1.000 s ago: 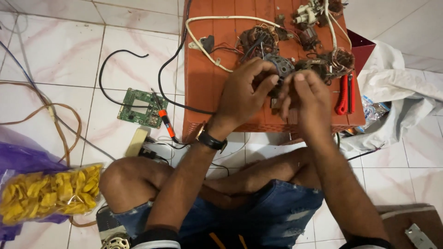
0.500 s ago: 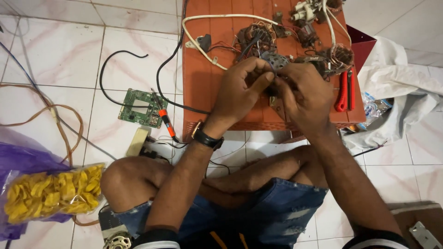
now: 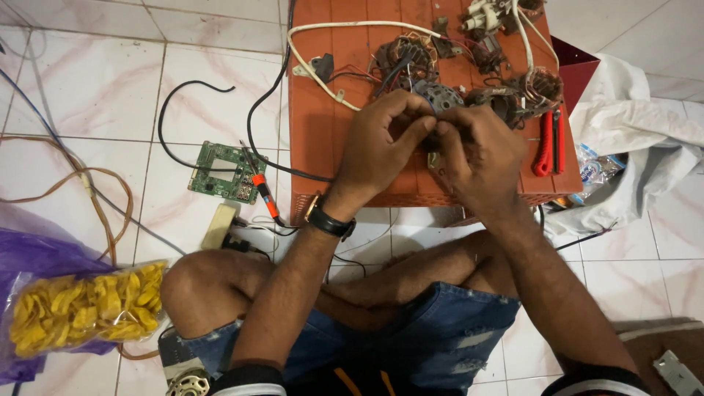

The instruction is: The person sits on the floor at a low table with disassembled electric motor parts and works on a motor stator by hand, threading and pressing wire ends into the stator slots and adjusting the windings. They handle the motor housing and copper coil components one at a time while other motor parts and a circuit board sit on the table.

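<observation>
Grey motor part point(image 3: 443, 95): on orange desk point(image 3: 323, 139), far centre, wires attached, held between both hands. Left hand point(image 3: 381, 143): grip closed, fingertips pinching part's near edge. Right hand point(image 3: 480, 150): grip closed on same part from right. Copper-wound coils point(image 3: 403, 59) just beyond. Red pliers point(image 3: 546, 143) right, on desk. Green circuit board point(image 3: 224, 172) on floor, left; orange-handled screwdriver point(image 3: 262, 192) beside it. Bag of yellow chips point(image 3: 81, 308) near left.
</observation>
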